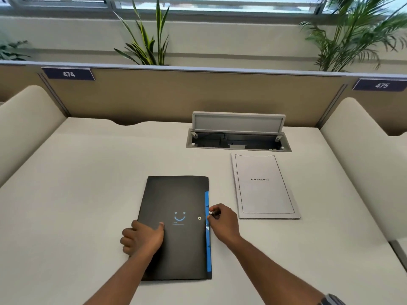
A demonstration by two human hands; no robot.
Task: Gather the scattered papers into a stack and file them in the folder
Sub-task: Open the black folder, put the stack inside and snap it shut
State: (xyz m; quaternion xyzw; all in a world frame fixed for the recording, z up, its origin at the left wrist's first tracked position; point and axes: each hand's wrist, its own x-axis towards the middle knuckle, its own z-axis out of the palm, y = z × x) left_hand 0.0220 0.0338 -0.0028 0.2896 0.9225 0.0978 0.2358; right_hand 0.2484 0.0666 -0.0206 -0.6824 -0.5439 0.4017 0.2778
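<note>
A black folder (176,199) with a blue smiley print and a blue right edge lies closed on the desk in front of me. My left hand (143,237) rests on its lower left part, thumb pressing on the cover. My right hand (223,221) is at the folder's right edge, fingers pinched on the small clasp or flap tab there. To the right of the folder lies a neat stack of white papers (264,190), its top sheet reading "BIBLIOGRAPHY" inside a thin border. The stack is apart from both hands.
An open grey cable hatch (237,137) is set into the desk behind the papers. Padded beige dividers (363,150) stand at both sides, and a tan partition with number plates 474 and 475 stands at the back, with plants behind it.
</note>
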